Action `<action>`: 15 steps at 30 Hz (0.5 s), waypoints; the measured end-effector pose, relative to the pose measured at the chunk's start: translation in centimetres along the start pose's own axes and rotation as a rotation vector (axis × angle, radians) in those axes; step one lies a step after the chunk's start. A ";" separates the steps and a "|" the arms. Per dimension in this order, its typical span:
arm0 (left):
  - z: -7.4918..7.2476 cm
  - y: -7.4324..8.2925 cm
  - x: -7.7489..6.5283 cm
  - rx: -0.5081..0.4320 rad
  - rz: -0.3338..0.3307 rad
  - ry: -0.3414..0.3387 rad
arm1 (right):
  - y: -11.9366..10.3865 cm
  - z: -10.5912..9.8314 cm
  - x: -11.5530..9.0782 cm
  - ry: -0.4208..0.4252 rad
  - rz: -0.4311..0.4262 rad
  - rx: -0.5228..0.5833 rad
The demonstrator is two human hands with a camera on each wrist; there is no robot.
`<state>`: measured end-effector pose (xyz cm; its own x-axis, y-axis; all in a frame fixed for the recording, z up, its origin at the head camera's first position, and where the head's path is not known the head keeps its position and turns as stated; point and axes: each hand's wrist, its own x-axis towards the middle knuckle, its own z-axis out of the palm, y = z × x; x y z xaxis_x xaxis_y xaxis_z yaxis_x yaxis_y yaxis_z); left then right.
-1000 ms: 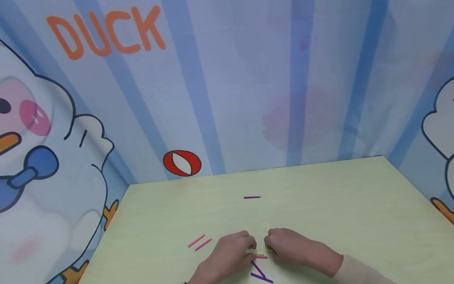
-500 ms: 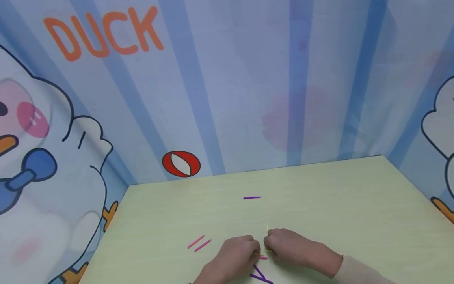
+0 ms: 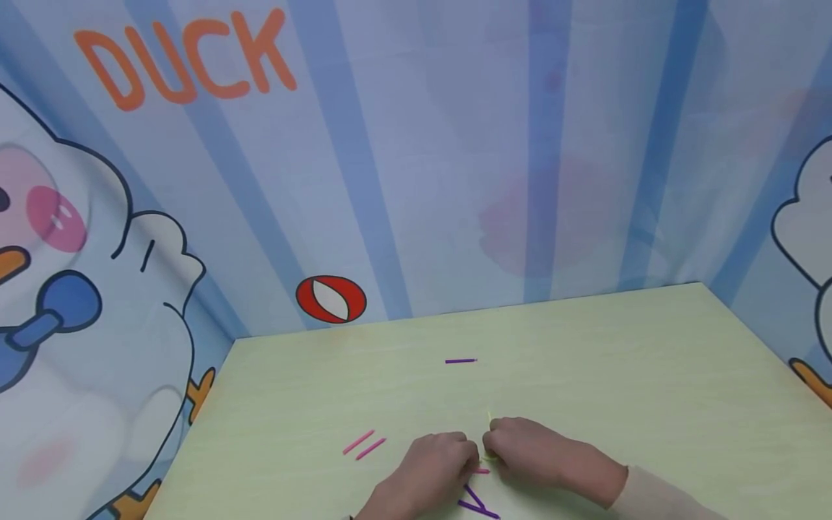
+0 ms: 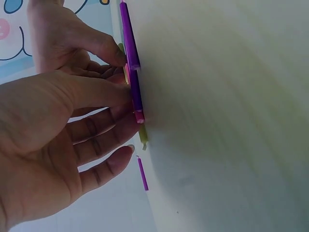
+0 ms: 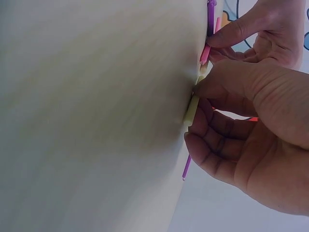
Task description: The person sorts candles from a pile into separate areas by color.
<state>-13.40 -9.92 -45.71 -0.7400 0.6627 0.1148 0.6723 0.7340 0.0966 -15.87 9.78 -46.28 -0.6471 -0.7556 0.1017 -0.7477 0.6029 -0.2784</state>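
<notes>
In the head view my left hand (image 3: 437, 466) and right hand (image 3: 533, 449) work close together at the table's near side. The right hand pinches a thin yellow candle (image 5: 191, 111) low over the tabletop. My left thumb and fingertips hold another yellow candle (image 4: 143, 135), mostly hidden by the hand in the head view. A pink candle (image 3: 482, 471) shows just beside the left fingertips. Closer to me, two purple candles (image 3: 479, 510) meet at an angle. A pale yellow tip (image 3: 490, 416) rises past the right knuckles.
Two pink candles (image 3: 364, 445) lie parallel to the left of the hands. Farther back lies a single purple candle (image 3: 461, 360). The pale green table (image 3: 617, 347) ends at a printed blue backdrop (image 3: 442, 159) with ducks.
My left hand has shifted slightly right toward the right hand, bringing its yellow candle along and covering it more. The right hand stays nearly still.
</notes>
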 end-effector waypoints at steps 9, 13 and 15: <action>-0.2 -0.4 0.2 -0.034 -0.052 -0.013 | 0.0 -0.1 0.1 -0.011 0.000 0.006; -0.1 -0.8 0.2 -0.017 -0.065 -0.004 | -0.1 -0.2 0.1 -0.019 -0.001 0.005; 0.0 -0.9 0.2 -0.005 -0.061 0.011 | -0.2 -0.3 0.1 -0.022 -0.001 0.006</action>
<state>-14.16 -10.50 -45.80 -0.7794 0.6150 0.1197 0.6260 0.7723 0.1082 -15.87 9.66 -45.97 -0.6432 -0.7615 0.0805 -0.7471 0.6011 -0.2837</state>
